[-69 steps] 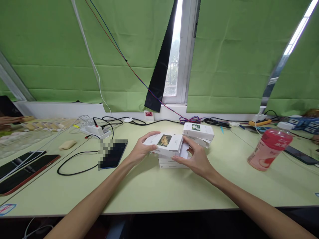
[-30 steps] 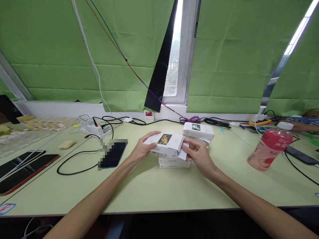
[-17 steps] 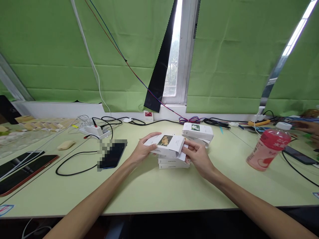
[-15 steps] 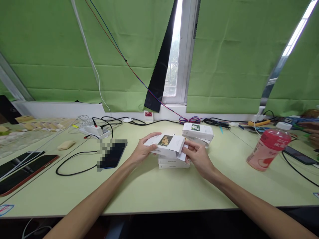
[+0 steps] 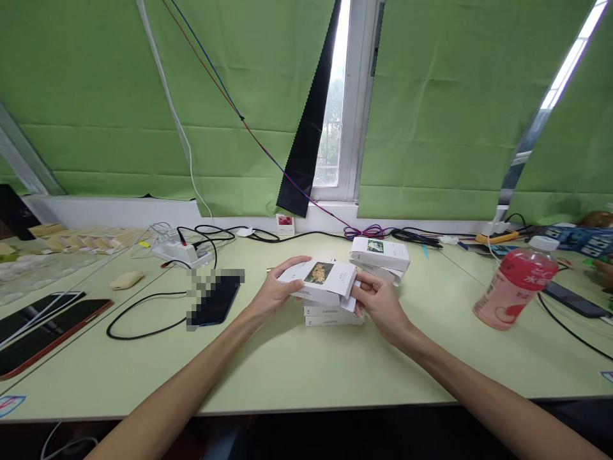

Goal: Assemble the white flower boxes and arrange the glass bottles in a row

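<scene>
A small white cardboard box (image 5: 330,275) with a yellow flower picture on top is held up between my hands. My left hand (image 5: 278,287) is closed around its left end, thumb on the upper face. At the right end, the fingers of my right hand (image 5: 380,300) pinch the loose end flaps, which stick out; the box's inside is hidden. Directly below, stacked white boxes (image 5: 334,317) stand on the table, partly covered by the held box. Just behind my right hand lies another pile of white boxes (image 5: 383,252), the upper one showing a white flower picture.
A pink drink bottle (image 5: 514,284) stands at the right on the pale table (image 5: 297,377). A dark phone (image 5: 220,300) lies left of my hands, beside a black cable. Two more phones are at far left. A power strip (image 5: 179,249) and cables run along the back.
Both hands stay almost still on the box, with only a slight shift of the fingers at its right end. At the far right edge, another person's hand has drawn back, uncovering a blue package.
</scene>
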A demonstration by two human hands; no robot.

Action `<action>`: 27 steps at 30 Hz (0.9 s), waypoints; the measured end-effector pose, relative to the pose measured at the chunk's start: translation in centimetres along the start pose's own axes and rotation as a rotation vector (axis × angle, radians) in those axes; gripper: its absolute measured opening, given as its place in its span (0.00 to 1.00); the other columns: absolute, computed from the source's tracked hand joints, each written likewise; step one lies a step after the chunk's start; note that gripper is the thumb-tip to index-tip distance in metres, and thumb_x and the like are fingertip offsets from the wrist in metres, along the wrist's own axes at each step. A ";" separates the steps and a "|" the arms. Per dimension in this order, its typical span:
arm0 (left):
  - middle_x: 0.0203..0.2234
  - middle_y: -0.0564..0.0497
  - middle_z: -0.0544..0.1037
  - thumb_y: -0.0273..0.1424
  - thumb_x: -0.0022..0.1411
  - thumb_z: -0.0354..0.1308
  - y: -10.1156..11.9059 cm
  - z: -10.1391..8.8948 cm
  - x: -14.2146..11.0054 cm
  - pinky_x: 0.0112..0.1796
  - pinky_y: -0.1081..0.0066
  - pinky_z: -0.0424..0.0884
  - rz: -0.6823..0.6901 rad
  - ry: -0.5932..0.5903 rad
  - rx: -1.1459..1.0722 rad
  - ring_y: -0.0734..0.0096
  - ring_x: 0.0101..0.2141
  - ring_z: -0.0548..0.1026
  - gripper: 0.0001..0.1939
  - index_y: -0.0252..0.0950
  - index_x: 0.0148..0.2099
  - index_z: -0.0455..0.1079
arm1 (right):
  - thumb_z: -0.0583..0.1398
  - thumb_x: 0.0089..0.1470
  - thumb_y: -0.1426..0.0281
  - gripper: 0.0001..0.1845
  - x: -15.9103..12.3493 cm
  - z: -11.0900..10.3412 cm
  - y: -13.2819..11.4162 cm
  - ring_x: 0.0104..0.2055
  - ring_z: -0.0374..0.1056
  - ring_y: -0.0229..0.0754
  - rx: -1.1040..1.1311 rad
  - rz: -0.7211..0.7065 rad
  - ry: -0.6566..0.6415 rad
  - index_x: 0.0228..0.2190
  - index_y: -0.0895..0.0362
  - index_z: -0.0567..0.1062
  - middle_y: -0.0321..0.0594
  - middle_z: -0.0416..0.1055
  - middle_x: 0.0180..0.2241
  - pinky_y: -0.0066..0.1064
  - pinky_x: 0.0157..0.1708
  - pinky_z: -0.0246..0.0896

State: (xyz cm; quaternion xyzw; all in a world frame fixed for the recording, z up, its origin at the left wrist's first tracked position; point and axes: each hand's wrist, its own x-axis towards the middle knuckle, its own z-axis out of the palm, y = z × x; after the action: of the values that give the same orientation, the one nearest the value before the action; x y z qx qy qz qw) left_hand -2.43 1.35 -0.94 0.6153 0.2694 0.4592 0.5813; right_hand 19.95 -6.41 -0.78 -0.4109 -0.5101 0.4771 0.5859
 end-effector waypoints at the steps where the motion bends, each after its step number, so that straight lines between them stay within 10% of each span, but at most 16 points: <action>1: 0.50 0.40 0.76 0.45 0.44 0.75 0.0 0.0 0.0 0.30 0.74 0.73 -0.003 0.000 0.003 0.60 0.40 0.77 0.39 0.36 0.57 0.72 | 0.69 0.46 0.59 0.23 0.0 0.0 0.0 0.18 0.57 0.31 -0.004 0.001 0.001 0.43 0.57 0.83 0.35 0.73 0.22 0.27 0.19 0.57; 27: 0.52 0.40 0.77 0.49 0.42 0.75 -0.5 0.0 0.0 0.43 0.65 0.72 0.060 -0.017 0.077 0.50 0.48 0.75 0.40 0.37 0.56 0.74 | 0.67 0.46 0.67 0.17 0.2 0.0 0.8 0.19 0.59 0.32 0.010 -0.004 -0.025 0.40 0.58 0.82 0.37 0.77 0.26 0.26 0.19 0.55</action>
State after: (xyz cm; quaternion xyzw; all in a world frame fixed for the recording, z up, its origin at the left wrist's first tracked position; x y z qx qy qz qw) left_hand -2.29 1.45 -1.37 0.6488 0.2635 0.4604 0.5456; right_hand 19.84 -6.08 -1.53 -0.4010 -0.5159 0.4835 0.5825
